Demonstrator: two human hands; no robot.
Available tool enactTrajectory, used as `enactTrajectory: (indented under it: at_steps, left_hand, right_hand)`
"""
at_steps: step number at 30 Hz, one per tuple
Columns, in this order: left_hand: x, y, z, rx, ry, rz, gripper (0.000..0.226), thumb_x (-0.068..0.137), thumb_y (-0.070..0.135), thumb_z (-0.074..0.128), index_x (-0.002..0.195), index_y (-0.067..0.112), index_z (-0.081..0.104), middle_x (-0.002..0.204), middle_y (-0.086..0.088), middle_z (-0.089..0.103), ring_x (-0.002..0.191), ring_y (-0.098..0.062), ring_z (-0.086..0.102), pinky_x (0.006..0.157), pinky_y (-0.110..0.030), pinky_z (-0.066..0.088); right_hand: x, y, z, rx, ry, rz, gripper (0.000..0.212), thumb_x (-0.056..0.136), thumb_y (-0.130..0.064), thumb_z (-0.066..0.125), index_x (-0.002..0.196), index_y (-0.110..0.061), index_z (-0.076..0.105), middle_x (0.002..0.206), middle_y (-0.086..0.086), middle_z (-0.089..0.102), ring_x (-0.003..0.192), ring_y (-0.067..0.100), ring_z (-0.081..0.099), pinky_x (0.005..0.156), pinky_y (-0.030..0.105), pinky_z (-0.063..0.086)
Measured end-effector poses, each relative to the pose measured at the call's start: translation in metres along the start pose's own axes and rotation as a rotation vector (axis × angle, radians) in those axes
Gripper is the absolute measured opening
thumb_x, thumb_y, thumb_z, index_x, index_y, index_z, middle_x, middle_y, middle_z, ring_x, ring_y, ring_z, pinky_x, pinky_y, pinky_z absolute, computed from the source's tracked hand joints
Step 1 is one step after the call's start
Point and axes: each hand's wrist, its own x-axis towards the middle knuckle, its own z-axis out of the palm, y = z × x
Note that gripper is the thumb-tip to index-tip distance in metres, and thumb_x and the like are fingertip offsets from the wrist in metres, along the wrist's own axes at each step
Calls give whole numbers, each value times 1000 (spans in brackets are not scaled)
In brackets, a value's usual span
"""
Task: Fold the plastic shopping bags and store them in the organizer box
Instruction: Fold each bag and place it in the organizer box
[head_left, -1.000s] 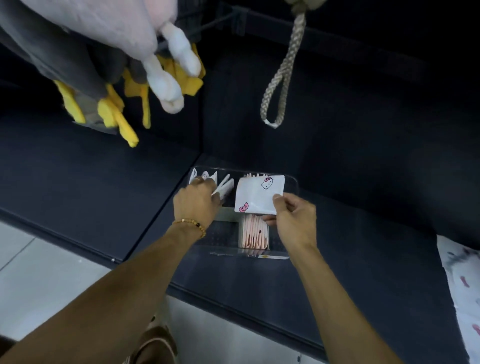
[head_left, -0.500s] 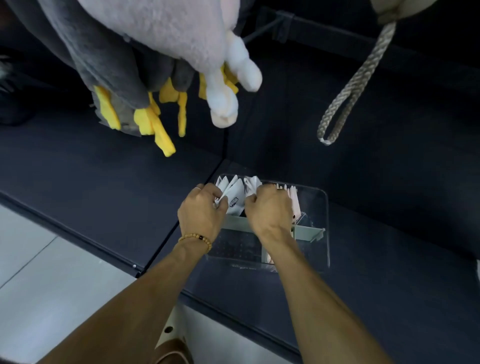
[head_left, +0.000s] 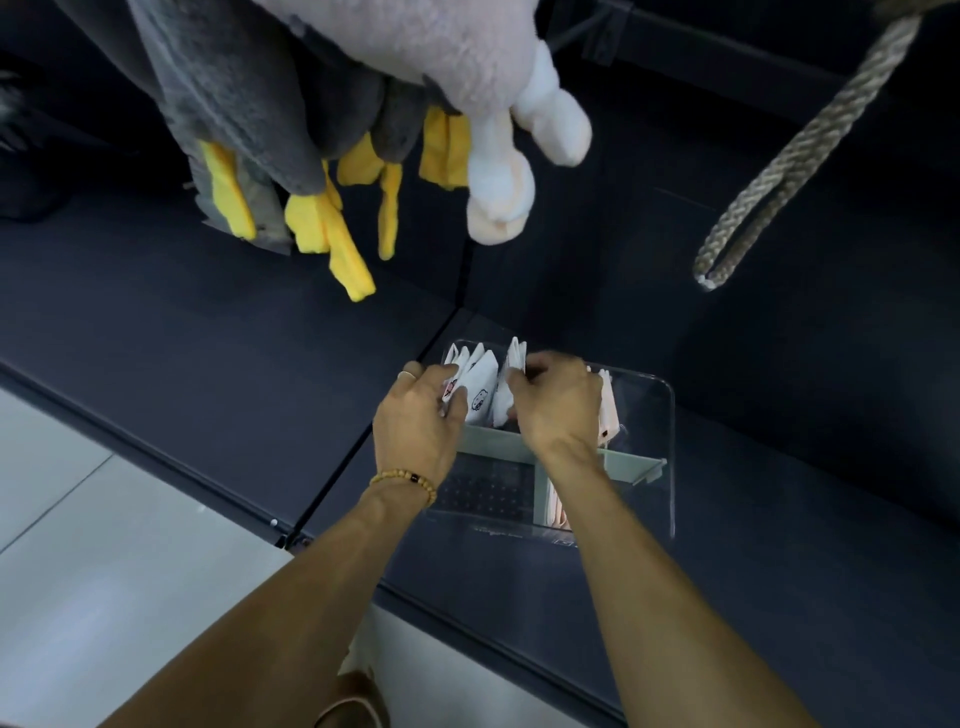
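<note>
A clear plastic organizer box (head_left: 660, 457) with a grey divider (head_left: 631, 465) sits on the dark shelf. Its back left compartment holds several folded white bags with cartoon prints (head_left: 480, 384), standing upright. Folded pink bags (head_left: 607, 410) fill the right side. My left hand (head_left: 418, 421) holds back the leftmost white bags with curled fingers. My right hand (head_left: 558, 402) pinches a folded white bag (head_left: 514, 358) and presses it down among the others.
Grey, pink and white plush toys with yellow feet (head_left: 332, 130) hang overhead at the top left. A looped braided rope (head_left: 769, 176) dangles at the upper right. The dark shelf (head_left: 156, 338) extends left; pale floor (head_left: 104, 571) lies below.
One second ago my right hand held the folded white bag above the box. It has since moved left and pushed the bag into the white row, while my left hand stayed at those bags.
</note>
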Motion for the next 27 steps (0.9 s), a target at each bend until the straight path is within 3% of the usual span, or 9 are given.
enactTrajectory:
  at_steps: [4, 7, 9, 12, 15, 17, 20, 25, 27]
  left_hand:
    - [-4, -5, 2, -14, -27, 3, 20, 88, 21, 64, 106, 13, 69, 97, 1, 51, 66, -16, 57, 70, -34, 55]
    - [-5, -4, -1, -18, -37, 12, 20, 90, 22, 61, 105, 12, 69, 98, -1, 53, 71, -17, 57, 71, -34, 55]
    - [-6, -1, -4, -2, -41, 3, 20, 91, 24, 59, 104, 13, 69, 99, -2, 55, 76, -15, 56, 71, -31, 52]
    - [-9, 10, -10, -65, -26, -67, 17, 91, 24, 59, 103, 16, 68, 97, -1, 58, 74, -9, 53, 69, -20, 46]
    - [-15, 33, -17, -317, -8, -210, 15, 92, 21, 58, 101, 15, 68, 95, -2, 63, 76, -3, 57, 67, -4, 42]
    - [-27, 55, -17, -535, -69, -309, 12, 93, 20, 57, 97, 18, 67, 93, -1, 68, 85, -8, 62, 80, -19, 52]
    - [-58, 89, -8, -750, -214, -395, 12, 95, 18, 55, 91, 23, 65, 103, -2, 68, 99, -18, 64, 91, -39, 52]
    - [-129, 135, 35, -837, -443, -417, 15, 95, 15, 54, 91, 24, 65, 96, 2, 68, 98, -19, 63, 90, -34, 50]
    - [-160, 153, 57, -823, -548, -407, 18, 95, 13, 54, 90, 26, 65, 98, 3, 67, 101, -19, 63, 91, -33, 49]
  right_hand:
    - [1, 1, 13, 36, -140, 49, 28, 95, -29, 57, 78, -11, 70, 66, 4, 69, 66, 18, 68, 73, 30, 56]
    - [-4, 2, 16, 50, -111, 40, 31, 96, -32, 55, 72, -16, 68, 63, -6, 65, 60, 5, 59, 64, 21, 45]
    - [-10, 2, 12, 64, -79, 22, 27, 96, -32, 53, 80, -18, 70, 71, -8, 67, 65, 4, 58, 65, 19, 43]
    - [-19, 6, -5, 165, -12, 67, 22, 95, -28, 51, 100, -17, 71, 88, -4, 72, 83, 16, 65, 81, 30, 52]
    - [-31, 18, -31, 314, 67, 135, 25, 94, -29, 53, 111, -17, 68, 91, -4, 71, 90, 20, 68, 88, 36, 53]
    - [-39, 33, -53, 373, 122, 181, 29, 94, -30, 53, 116, -17, 66, 96, -4, 71, 92, 20, 68, 92, 41, 52]
    - [-57, 65, -93, 453, 203, 233, 25, 95, -29, 50, 113, -20, 65, 99, -4, 70, 98, 20, 66, 94, 44, 51]
    - [-100, 147, -172, 604, 411, 402, 16, 98, -24, 50, 106, -18, 62, 95, -3, 68, 81, 8, 68, 80, 35, 57]
    - [-121, 186, -207, 681, 510, 510, 12, 99, -21, 49, 97, -20, 61, 96, 2, 67, 80, 12, 69, 71, 30, 56]
